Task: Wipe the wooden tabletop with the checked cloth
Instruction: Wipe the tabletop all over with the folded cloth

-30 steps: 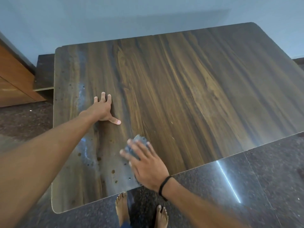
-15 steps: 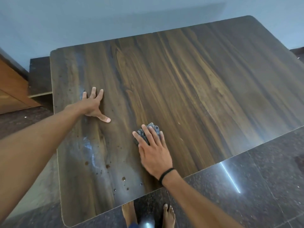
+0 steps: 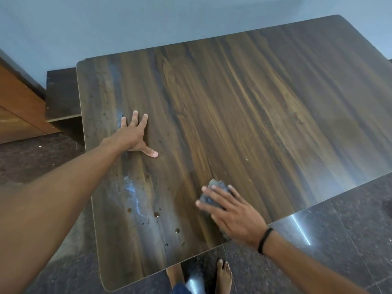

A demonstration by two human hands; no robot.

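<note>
While the left hand (image 3: 132, 135) lies flat with fingers spread, seemingly bracing on the wooden tabletop (image 3: 254, 102), the right hand (image 3: 231, 215) presses straight fingers onto the bunched checked cloth (image 3: 217, 185) near the front edge, likely bound for the droplets (image 3: 156, 214) to its left

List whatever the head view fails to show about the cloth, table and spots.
Head view only:
Cloth: mostly covered by the right hand; visible part blurred, checks unreadable.
Wooden tabletop: right corner cut off by the frame edge; legs hidden beneath.
Droplets: too small to tell water from stains.
Left foot: partly hidden by the tabletop's near edge.
</note>
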